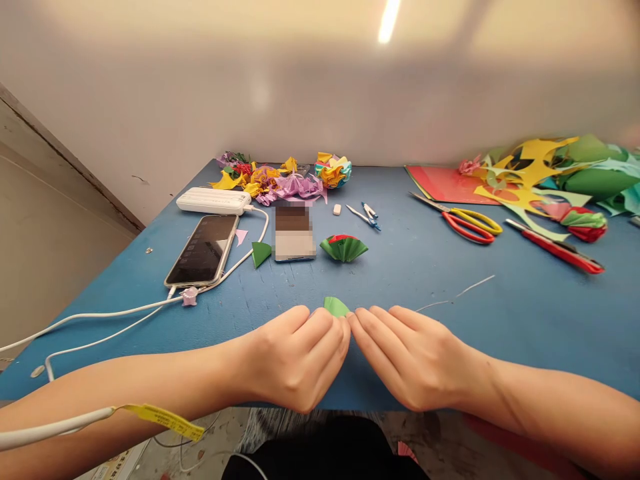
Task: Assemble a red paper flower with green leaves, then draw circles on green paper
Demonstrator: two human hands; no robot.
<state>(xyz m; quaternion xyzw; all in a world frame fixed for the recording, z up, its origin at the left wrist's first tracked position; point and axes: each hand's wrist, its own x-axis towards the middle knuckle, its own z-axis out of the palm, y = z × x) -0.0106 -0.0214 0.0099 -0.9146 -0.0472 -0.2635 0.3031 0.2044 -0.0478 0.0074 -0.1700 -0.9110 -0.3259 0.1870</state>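
Observation:
A small folded piece of light green paper [336, 307] shows above my fingers near the front of the blue table. My left hand [305, 357] is closed, its bent fingers gripping the paper's lower part, which is hidden. Facing it, my right hand [413, 353] pinches the paper's right corner with fingers pressed together; the fingertips of both hands touch or nearly touch. Just beyond them sits a pleated green paper fan [345, 250] with red on top. A darker green folded paper wedge [261, 254] lies to its left.
Phone [204, 250], power bank [214, 200], white cable [125, 307] are left; a blurred-out device [294, 240], eraser [337, 209], compass [365, 217] central. Right: scissors [457, 220], utility knife [555, 247], thin wire [475, 286], paper scraps [535, 163]. Crumpled paper flowers [297, 185] line the back wall.

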